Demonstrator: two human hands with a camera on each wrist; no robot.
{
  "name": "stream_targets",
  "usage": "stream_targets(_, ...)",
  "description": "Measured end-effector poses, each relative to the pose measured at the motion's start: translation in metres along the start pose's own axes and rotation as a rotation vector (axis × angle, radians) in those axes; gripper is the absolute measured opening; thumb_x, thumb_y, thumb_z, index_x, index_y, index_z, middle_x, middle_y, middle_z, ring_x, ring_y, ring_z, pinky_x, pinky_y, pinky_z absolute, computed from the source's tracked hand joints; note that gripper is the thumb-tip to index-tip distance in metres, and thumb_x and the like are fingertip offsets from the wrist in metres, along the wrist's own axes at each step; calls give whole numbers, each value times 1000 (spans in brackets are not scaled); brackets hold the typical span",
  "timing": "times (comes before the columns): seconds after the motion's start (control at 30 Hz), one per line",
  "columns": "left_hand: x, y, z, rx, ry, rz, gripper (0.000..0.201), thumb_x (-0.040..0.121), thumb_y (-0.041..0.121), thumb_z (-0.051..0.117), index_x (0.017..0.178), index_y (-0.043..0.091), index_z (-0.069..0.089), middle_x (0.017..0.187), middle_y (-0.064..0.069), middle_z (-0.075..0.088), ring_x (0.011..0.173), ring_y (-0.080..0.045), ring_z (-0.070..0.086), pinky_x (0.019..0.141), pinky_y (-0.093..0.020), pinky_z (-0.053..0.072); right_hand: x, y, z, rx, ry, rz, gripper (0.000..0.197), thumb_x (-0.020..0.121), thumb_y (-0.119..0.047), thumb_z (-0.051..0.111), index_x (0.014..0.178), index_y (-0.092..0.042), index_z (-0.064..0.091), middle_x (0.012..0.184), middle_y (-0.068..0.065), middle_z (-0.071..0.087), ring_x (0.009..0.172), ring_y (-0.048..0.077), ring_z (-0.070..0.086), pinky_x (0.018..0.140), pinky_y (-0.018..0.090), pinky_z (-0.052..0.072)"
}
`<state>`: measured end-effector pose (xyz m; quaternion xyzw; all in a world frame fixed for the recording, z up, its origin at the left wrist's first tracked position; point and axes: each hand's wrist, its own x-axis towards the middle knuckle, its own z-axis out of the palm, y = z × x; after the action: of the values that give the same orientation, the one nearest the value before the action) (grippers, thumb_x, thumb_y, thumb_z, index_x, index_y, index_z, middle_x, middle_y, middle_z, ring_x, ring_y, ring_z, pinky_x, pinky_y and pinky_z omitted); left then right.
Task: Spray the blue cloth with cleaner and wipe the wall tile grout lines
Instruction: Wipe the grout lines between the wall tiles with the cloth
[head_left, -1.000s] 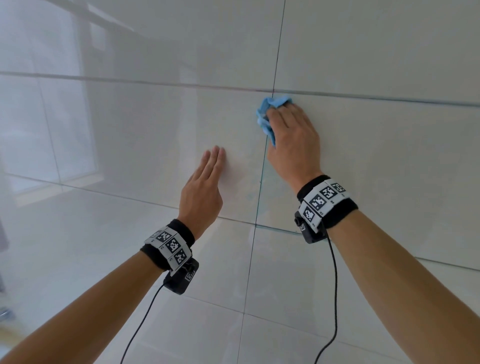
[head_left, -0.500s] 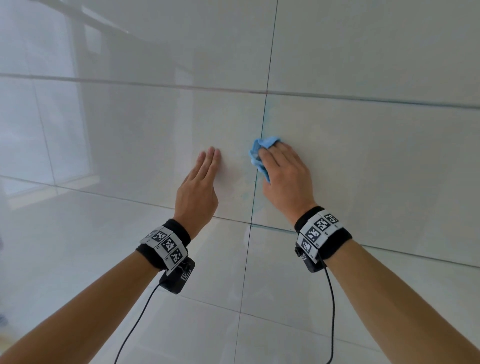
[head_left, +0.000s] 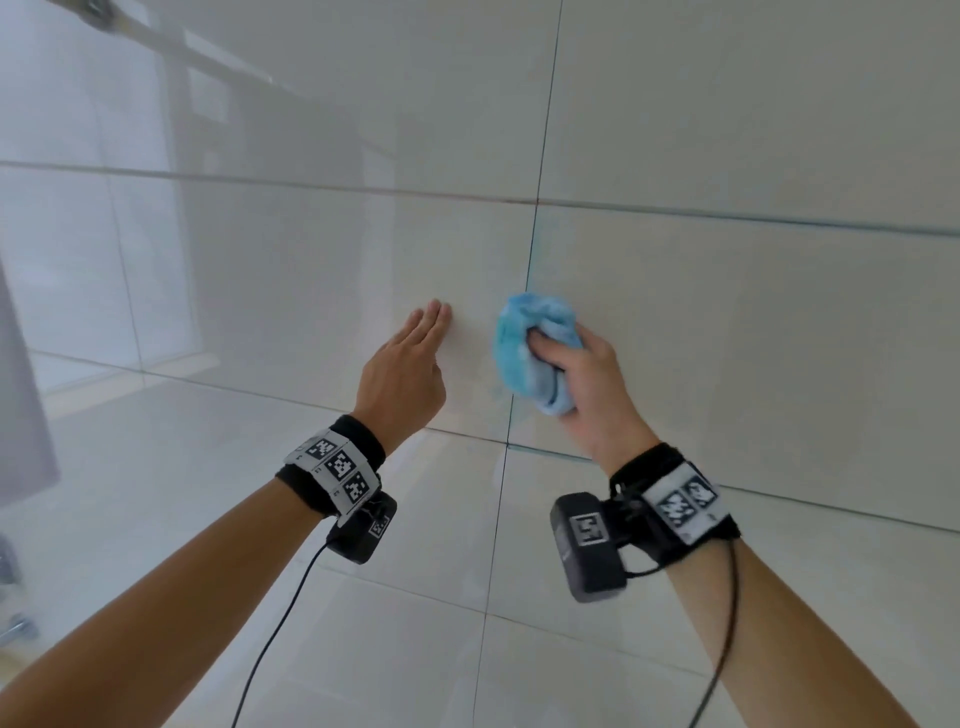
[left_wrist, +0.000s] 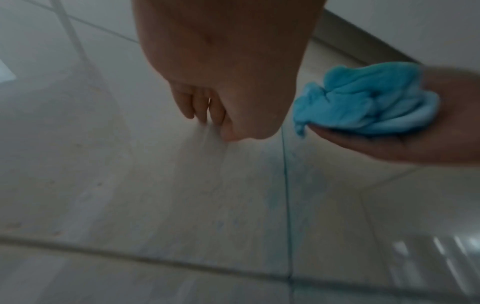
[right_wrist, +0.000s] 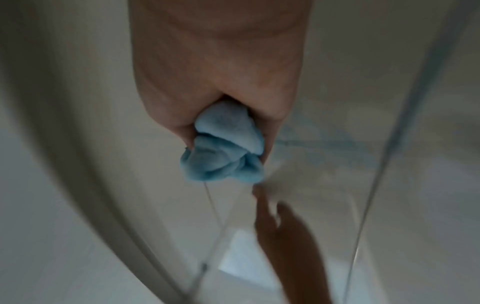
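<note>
My right hand (head_left: 576, 374) grips a bunched blue cloth (head_left: 530, 353) in front of the vertical grout line (head_left: 540, 156) of the white wall tiles, just above the horizontal grout line (head_left: 550, 453). The palm is turned sideways, and whether the cloth touches the wall I cannot tell. The cloth (left_wrist: 363, 102) fills the palm in the left wrist view, and the cloth (right_wrist: 226, 148) bulges out of the fist in the right wrist view. My left hand (head_left: 410, 364) lies flat on the tile left of the line, fingers straight. Faint blue smears mark the grout line (left_wrist: 285, 185).
Glossy white tiles cover the whole wall. A reflected rail (head_left: 197, 52) shows at the upper left. A grey cloth edge (head_left: 21, 395) hangs at the far left. Cables run down from both wrist bands.
My right hand has moved down along the vertical grout line with the cloth and rolled, so the cloth now bunches in the fist. The left hand has stayed flat on the tile.
</note>
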<state>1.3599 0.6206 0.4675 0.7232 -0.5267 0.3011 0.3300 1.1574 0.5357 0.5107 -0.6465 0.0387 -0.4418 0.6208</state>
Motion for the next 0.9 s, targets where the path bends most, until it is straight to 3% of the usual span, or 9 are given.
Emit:
stream_targets(0.1, -4, 14, -26, -271, -33, -56, 46, 105, 12, 46, 151, 16, 52, 151, -2, 58, 136, -22, 57, 112, -31, 45, -28, -5, 0, 525, -91, 294, 29, 107, -19, 48, 109, -13, 76, 108, 7, 75, 95, 16, 73, 81, 28, 60)
stream_targets(0.2, -21, 44, -52, -748, -230, -116, 35, 109, 14, 44, 137, 20, 63, 120, 0, 76, 111, -18, 70, 98, -35, 57, -50, -7, -1, 564, -95, 330, 30, 101, -21, 52, 105, -7, 78, 113, 13, 72, 101, 22, 72, 86, 32, 61)
stream_targets(0.27, -34, 61, -61, -955, -343, -181, 33, 111, 18, 41, 130, 15, 68, 118, -5, 75, 111, -26, 70, 96, -44, 59, -60, -7, -1, 577, -95, 337, 26, 98, -18, 51, 104, -5, 72, 100, 13, 76, 87, 20, 76, 72, 30, 62)
stream_targets(0.33, -43, 69, -67, -1054, -321, -248, 33, 112, 17, 41, 122, 5, 70, 116, -17, 73, 110, -36, 68, 96, -53, 57, -66, -5, -5, 552, -108, 342, 25, 97, -16, 51, 99, -6, 74, 93, 11, 76, 81, 18, 75, 68, 28, 61)
stream_targets(0.43, -50, 76, -72, -1102, -260, -316, 27, 109, 10, 46, 111, -3, 70, 106, -24, 71, 95, -34, 68, 87, -50, 57, -71, -1, -13, 461, -130, 340, 29, 95, -18, 54, 96, -13, 83, 102, 9, 76, 90, 18, 73, 76, 26, 60)
stream_targets(0.53, -51, 77, -74, -1150, -183, -320, 15, 103, 4, 56, 100, -1, 70, 88, -11, 70, 78, -18, 64, 70, -32, 53, -69, 7, -23, 340, -49, 290, 26, 102, -18, 52, 107, -11, 77, 96, 6, 75, 84, 14, 70, 69, 23, 56)
stream_targets(0.67, -56, 89, -76, -1130, -160, -161, 9, 101, -1, 61, 102, -3, 70, 87, -13, 72, 74, -18, 64, 67, -26, 50, -59, 21, -30, 216, 122, 228, 36, 98, -25, 67, 123, 0, 67, 100, 13, 71, 88, 20, 67, 68, 25, 55)
stream_targets(0.8, -61, 107, -68, -883, -263, -1, 18, 99, 2, 64, 102, 14, 77, 90, 6, 75, 79, -8, 69, 71, -21, 52, -61, 20, -17, 195, 162, 196, 28, 98, -21, 68, 118, -2, 65, 99, 18, 70, 85, 26, 69, 69, 36, 58)
stream_targets(0.9, -59, 101, -66, -773, -173, 45, 36, 99, 0, 63, 101, 32, 79, 103, 8, 69, 93, -11, 66, 77, -23, 53, -62, 17, -16, 268, 97, 206, 43, 90, -34, 71, 123, -7, 63, 110, 18, 65, 95, 26, 66, 83, 34, 56)
